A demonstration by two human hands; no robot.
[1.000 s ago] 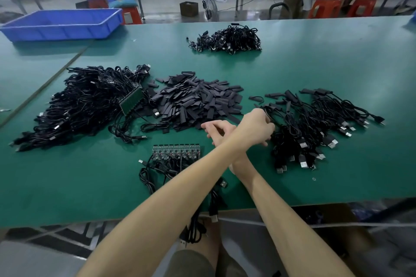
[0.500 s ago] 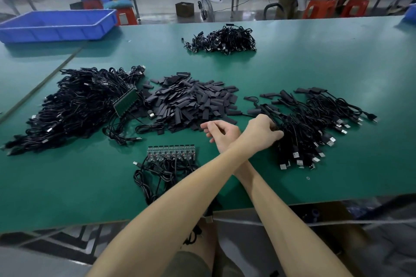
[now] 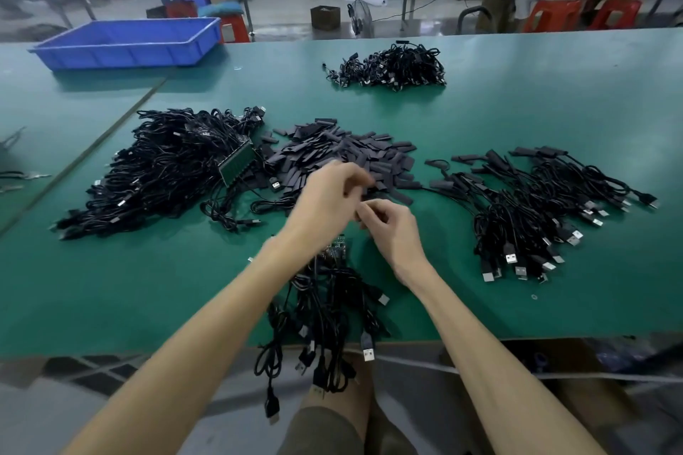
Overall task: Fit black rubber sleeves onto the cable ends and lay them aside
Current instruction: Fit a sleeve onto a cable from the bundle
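Blurred left hand, right hand by sleeve pile, fingers curled, grip unclear

Bare forearms, olive shorts

Your green surface looks matt and smooth. The flat black rubber sleeves at its middle are dull. On the right, the black plastic-coated cables are faintly glossy and their metal plugs bright. The far-left blue plastic tray shines slightly.
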